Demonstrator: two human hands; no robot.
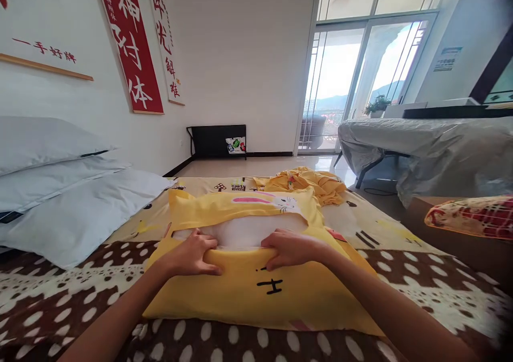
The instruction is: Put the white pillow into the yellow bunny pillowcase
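Observation:
A yellow pillowcase (256, 292) with a rabbit print lies on the bed in front of me, with a white pillow (248, 230) showing through its open slit. My left hand (194, 255) grips the near edge of the slit, fingers curled over the yellow fabric. My right hand (290, 248) grips the same edge a little to the right, fingers folded over it. Both forearms reach in from the bottom of the view.
A brown, white-spotted bedcover (72, 303) lies under the pillow. Three white pillows (60, 191) are stacked at the left by the wall. A crumpled yellow cloth (306, 183) lies at the bed's far end. A plastic-covered table (433, 148) stands at the right.

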